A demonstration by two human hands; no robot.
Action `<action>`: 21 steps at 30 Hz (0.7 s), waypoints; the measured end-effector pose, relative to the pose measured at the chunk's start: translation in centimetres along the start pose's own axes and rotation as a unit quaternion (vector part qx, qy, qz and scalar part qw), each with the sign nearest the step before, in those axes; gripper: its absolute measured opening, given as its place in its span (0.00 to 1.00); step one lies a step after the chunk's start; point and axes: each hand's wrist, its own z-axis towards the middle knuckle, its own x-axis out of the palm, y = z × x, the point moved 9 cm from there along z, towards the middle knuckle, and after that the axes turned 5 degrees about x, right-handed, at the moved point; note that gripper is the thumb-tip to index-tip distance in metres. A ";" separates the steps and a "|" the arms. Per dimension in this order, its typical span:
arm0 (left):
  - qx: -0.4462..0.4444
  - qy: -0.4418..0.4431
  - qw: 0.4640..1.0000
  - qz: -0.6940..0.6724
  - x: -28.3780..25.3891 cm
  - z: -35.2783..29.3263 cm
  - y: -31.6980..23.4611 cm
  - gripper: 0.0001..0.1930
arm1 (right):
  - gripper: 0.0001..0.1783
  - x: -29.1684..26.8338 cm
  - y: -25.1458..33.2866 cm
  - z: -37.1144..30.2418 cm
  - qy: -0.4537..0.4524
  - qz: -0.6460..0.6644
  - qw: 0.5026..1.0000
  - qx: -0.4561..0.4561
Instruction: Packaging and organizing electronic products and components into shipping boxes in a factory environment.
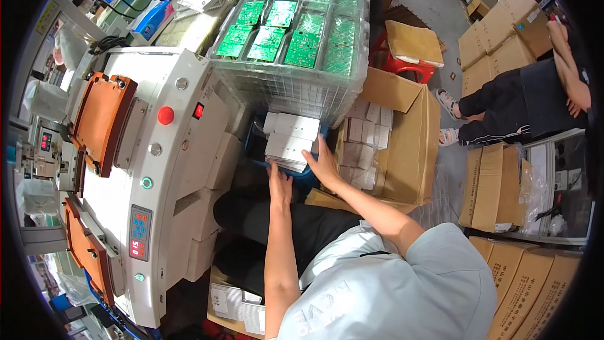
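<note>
A stack of flat white plates (289, 147), some with small dark holes, sits in front of me, its upper plates spread unevenly. My left hand (279, 184) is at the stack's near left corner, with its fingers against the edge and partly hidden. On the other side my right hand (324, 167) grips the stack, thumb on the near right corner and fingers along the right edge. Between them the two hands hold the stack. Under it shows part of a dark blue bin (306, 184); its inside is mostly hidden.
An open cardboard box (409, 145) with wrapped white pieces stands right of the stack. Beyond rise clear trays (289, 79) of green circuit boards (302, 48). At left is a white machine (135, 170) with orange fixtures (104, 116). A person (535, 91) is at far right.
</note>
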 end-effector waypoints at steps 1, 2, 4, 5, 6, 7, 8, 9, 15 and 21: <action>-0.019 0.016 1.000 -0.016 0.2 0.0 0.6 0.42 | 0.45 -0.9 2.0 0.1 -0.040 -0.078 0.991 -0.096; -0.038 0.033 0.998 -0.032 0.6 0.0 1.0 0.41 | 0.39 -1.3 4.0 0.1 -0.060 -0.122 0.980 -0.147; -0.043 0.059 0.997 -0.034 1.1 -0.2 0.9 0.41 | 0.38 -0.6 5.6 0.9 -0.059 -0.205 0.956 -0.199; -0.047 0.085 0.995 -0.036 1.8 -0.3 0.8 0.42 | 0.36 0.1 6.5 1.0 -0.057 -0.286 0.923 -0.250; -0.050 0.083 0.995 -0.036 2.0 -0.3 0.7 0.43 | 0.33 1.1 5.7 1.9 -0.010 -0.267 0.934 -0.238; -0.050 0.086 0.994 -0.036 2.1 -0.3 0.6 0.43 | 0.33 1.4 5.6 2.2 -0.013 -0.268 0.933 -0.239; -0.057 0.085 0.994 -0.034 2.2 -0.3 0.7 0.43 | 0.33 1.7 5.4 2.3 -0.021 -0.286 0.928 -0.239; -0.064 0.083 0.994 -0.031 2.4 -0.3 0.8 0.44 | 0.33 1.9 5.1 2.5 -0.031 -0.303 0.922 -0.238; 0.049 -0.035 0.991 0.117 0.4 -0.4 -3.8 0.44 | 0.33 -1.0 4.1 1.9 -0.094 -0.187 0.964 -0.164; 0.120 -0.026 0.950 0.289 3.4 2.9 -11.4 0.40 | 0.46 -0.5 -6.2 4.7 0.007 0.164 0.976 0.142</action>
